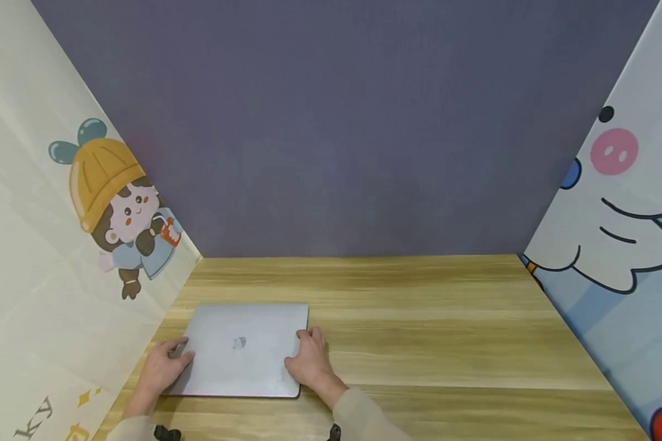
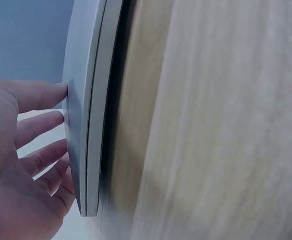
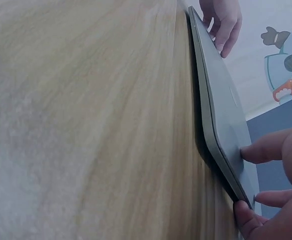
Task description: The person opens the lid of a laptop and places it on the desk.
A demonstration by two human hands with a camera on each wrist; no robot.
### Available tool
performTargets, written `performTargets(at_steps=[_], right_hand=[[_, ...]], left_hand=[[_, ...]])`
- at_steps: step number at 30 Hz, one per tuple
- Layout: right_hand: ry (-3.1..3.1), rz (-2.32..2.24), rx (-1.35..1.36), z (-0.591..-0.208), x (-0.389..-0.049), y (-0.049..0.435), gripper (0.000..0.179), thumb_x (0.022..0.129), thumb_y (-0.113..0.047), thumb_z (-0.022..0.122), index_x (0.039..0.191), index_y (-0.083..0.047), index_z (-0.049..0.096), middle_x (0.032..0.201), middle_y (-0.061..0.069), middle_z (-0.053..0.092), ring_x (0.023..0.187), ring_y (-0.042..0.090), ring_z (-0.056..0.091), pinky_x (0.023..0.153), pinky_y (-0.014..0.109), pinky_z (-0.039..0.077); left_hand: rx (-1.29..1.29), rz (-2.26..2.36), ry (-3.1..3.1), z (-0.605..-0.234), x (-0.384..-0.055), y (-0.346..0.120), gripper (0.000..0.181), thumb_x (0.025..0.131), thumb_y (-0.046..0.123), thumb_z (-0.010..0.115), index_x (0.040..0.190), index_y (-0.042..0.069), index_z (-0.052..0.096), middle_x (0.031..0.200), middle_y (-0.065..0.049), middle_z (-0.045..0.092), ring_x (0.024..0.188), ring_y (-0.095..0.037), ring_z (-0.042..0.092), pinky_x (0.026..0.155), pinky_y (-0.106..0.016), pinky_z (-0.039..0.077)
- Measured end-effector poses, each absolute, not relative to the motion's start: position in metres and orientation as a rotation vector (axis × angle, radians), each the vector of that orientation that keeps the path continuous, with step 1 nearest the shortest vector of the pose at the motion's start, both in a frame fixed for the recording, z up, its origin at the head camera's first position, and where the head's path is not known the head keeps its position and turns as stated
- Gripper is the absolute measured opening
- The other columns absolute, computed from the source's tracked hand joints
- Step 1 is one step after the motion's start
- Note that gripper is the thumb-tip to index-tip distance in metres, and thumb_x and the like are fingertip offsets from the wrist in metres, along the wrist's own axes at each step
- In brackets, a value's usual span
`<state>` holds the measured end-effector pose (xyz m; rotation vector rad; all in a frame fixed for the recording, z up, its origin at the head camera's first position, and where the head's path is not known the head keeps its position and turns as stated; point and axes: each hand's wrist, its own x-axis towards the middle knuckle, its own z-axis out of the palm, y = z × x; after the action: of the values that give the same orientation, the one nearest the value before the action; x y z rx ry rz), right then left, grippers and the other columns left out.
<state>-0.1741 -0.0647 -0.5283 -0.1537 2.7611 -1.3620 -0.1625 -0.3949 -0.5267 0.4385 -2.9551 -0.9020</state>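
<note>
Laptop (image 1: 254,373): a silver slab, folded closed, is lying lid up on the left part of the wood-grain table (image 1: 447,343), near the person's side. A dark strip is showing beneath its near edge; whether that edge is lifted, I cannot tell.
Long axis: it is running left to right, from one hand to the other.
Left hand (image 1: 162,367): it is touching the left short side, thumb over the lid, fingers spreading along the edge. Whether any fingertip is gripping underneath, I cannot tell.
Right hand (image 1: 313,361): it is grasping the right short side, thumb pressing on the lid, a finger hooking around the edge.
Nearer hand: neither; both are making contact, with the laptop sitting directly between them.
</note>
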Motion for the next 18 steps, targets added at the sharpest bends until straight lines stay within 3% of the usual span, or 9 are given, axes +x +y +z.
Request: performTargets(at_steps=[18], right_hand=[[2.787, -1.318, -0.146, -0.526, -0.175, -0.05, 0.061, 0.074, -0.009, 0.083, 0.128, 0.008, 0.061, 0.12, 0.02, 0.05, 0.113, 0.036, 0.049, 0.1, 0.051, 0.046]], left_hand=[[0.333, -0.858, -2.971, -0.523, -0.162, -0.381, 0.05, 0.091, 0.016, 0.069, 0.13, -0.013, 0.058, 0.125, -0.038, 0.055, 0.11, -0.051, 0.056, 0.09, -0.062, 0.048]])
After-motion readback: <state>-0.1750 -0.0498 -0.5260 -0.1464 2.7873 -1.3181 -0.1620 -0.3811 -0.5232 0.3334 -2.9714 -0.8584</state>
